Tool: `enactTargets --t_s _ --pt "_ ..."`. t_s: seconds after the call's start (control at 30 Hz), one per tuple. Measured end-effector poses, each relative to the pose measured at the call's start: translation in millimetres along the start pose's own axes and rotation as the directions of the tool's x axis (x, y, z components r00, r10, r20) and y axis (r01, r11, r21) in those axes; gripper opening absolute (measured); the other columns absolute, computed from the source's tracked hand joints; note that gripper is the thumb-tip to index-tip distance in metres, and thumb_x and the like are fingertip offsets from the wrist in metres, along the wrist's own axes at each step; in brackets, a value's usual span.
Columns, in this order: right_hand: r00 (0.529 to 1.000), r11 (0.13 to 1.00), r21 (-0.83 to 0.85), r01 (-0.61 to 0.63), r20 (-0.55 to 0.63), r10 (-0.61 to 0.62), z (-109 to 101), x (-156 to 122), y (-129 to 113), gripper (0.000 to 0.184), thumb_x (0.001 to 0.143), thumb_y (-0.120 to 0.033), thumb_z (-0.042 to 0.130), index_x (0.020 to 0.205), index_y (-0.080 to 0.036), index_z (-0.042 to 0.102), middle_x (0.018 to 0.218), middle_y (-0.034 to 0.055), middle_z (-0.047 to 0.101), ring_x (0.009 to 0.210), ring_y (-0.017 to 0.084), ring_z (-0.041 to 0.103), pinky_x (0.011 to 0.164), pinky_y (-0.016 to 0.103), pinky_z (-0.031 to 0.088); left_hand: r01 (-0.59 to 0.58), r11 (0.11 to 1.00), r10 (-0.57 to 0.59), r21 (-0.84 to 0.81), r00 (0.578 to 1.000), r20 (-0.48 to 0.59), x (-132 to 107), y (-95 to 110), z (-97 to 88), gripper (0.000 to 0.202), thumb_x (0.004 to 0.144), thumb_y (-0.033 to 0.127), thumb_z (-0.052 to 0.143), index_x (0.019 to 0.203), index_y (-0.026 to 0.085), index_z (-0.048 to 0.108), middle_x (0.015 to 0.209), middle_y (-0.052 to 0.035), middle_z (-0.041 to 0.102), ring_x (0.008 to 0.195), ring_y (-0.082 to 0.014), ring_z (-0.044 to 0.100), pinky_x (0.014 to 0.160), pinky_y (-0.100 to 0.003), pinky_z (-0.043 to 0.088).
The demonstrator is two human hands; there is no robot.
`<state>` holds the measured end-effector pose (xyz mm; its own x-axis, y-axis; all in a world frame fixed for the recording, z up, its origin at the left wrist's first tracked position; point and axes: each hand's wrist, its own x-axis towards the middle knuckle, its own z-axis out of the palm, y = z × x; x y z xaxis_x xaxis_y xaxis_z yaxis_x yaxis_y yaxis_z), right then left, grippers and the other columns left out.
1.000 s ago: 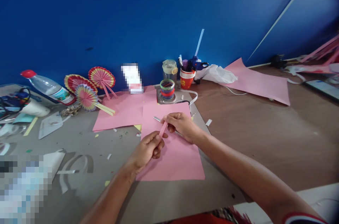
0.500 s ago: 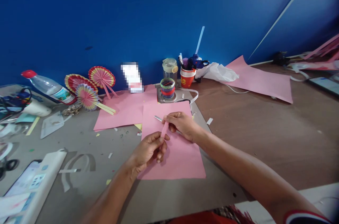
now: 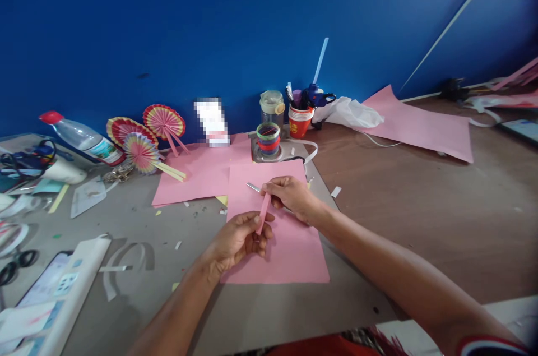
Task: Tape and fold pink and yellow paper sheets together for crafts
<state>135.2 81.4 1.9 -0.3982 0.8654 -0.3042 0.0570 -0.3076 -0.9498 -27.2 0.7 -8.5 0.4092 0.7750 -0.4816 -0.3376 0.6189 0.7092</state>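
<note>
A folded strip of pink paper [image 3: 263, 215] is stretched at a slant between my two hands, above a pink sheet [image 3: 290, 258]. My left hand [image 3: 244, 232] pinches its lower end between thumb and forefinger, the other fingers curled beneath. At the upper end, my right hand [image 3: 290, 196] grips it with thumb and fingertips. A narrow silver blade [image 3: 253, 187] sticks out to the left of my right hand; its other end is hidden, and I cannot tell whether the hand holds it or it lies on the sheet.
Pleated paper fans [image 3: 163, 120] and a red-capped bottle [image 3: 90, 140] stand at the back left. Behind the sheet are a jar wound with coloured bands [image 3: 268, 143] and a red paper cup [image 3: 300, 125] of tools. A white power strip [image 3: 79, 283] lies at the left.
The left fingers have loosened slightly and show more of the strip's lower end. The right hand keeps its grip on the upper end. The whole view has shifted a little.
</note>
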Motion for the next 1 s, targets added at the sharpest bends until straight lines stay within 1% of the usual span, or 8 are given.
enactTargets --t_s 0.1,0.23,0.5,0.6,0.7,0.83,0.9,1.0 --pt "1.000 1.000 -0.006 -0.002 0.000 0.002 0 0 1 0.021 0.077 -0.032 0.060 0.064 -0.016 0.063 0.039 -0.0056 0.046 0.036 0.005 0.034 0.038 0.019 0.024 -0.004 1.000 0.004 0.013 1.000 -0.013 0 1 3.6 0.033 0.075 0.034 0.076 0.095 0.010 0.066 0.069 -0.0027 0.064 0.046 -0.0067 0.054 0.046 -0.020 0.046" --pt "1.000 1.000 0.003 0.011 0.006 -0.011 1 3 7 0.019 0.075 -0.032 0.062 0.064 -0.016 0.063 0.041 -0.0051 0.048 0.037 0.006 0.034 0.037 0.019 0.024 -0.006 1.000 0.008 0.030 0.999 -0.035 -1 2 5.7 0.032 0.073 0.032 0.077 0.094 0.010 0.066 0.070 -0.0037 0.065 0.046 -0.0071 0.054 0.046 -0.020 0.045" --pt "1.000 1.000 0.006 0.013 -0.009 -0.013 2 5 12 0.018 0.072 -0.031 0.067 0.062 -0.017 0.062 0.041 -0.0052 0.048 0.037 0.005 0.033 0.038 0.020 0.023 -0.007 0.995 0.015 0.099 0.997 -0.082 -1 2 6.3 0.034 0.075 0.032 0.074 0.098 0.009 0.064 0.082 -0.0106 0.071 0.047 -0.0079 0.055 0.047 -0.023 0.048" --pt "1.000 1.000 0.020 0.002 -0.009 -0.002 2 4 9 0.018 0.071 -0.031 0.068 0.061 -0.016 0.062 0.040 -0.0054 0.047 0.036 0.005 0.032 0.037 0.020 0.022 -0.004 0.990 0.019 0.141 0.995 -0.103 -1 2 7.7 0.036 0.075 0.035 0.074 0.097 0.009 0.064 0.084 -0.0111 0.071 0.047 -0.0083 0.056 0.047 -0.023 0.047" --pt "1.000 0.998 0.069 -0.008 0.025 0.006 1 2 4 0.024 0.071 -0.036 0.068 0.061 -0.016 0.061 0.042 -0.0042 0.049 0.038 0.006 0.037 0.039 0.021 0.026 -0.033 0.986 0.055 0.164 0.990 -0.133 -1 2 8.7 0.036 0.074 0.037 0.074 0.095 0.009 0.064 0.081 -0.0100 0.070 0.045 -0.0087 0.055 0.045 -0.024 0.046" --pt "0.996 0.986 0.165 -0.008 0.087 -0.007 -1 -2 -2 0.037 0.077 -0.049 0.058 0.065 -0.015 0.061 0.058 0.0012 0.059 0.044 0.008 0.047 0.045 0.022 0.035 -0.087 0.982 0.112 0.168 0.983 -0.148 0 3 8.5 0.035 0.073 0.037 0.074 0.093 0.010 0.063 0.077 -0.0077 0.070 0.044 -0.0081 0.054 0.045 -0.023 0.044" --pt "0.995 0.984 0.178 0.001 0.093 -0.018 -1 -3 -3 0.034 0.076 -0.047 0.060 0.065 -0.015 0.062 0.054 0.0004 0.058 0.043 0.008 0.046 0.045 0.022 0.034 -0.093 0.980 0.119 0.174 0.983 -0.143 -1 3 8.1 0.036 0.073 0.038 0.075 0.092 0.010 0.063 0.076 -0.0074 0.069 0.044 -0.0081 0.053 0.044 -0.023 0.044" --pt "0.997 0.985 0.173 0.020 0.065 -0.032 1 -3 -2 0.026 0.071 -0.038 0.067 0.064 -0.014 0.064 0.042 -0.0034 0.050 0.040 0.008 0.041 0.044 0.022 0.029 -0.096 0.978 0.122 0.187 0.984 -0.132 -1 3 7.6 0.038 0.072 0.040 0.075 0.093 0.010 0.064 0.075 -0.0068 0.069 0.044 -0.0083 0.054 0.044 -0.023 0.044"
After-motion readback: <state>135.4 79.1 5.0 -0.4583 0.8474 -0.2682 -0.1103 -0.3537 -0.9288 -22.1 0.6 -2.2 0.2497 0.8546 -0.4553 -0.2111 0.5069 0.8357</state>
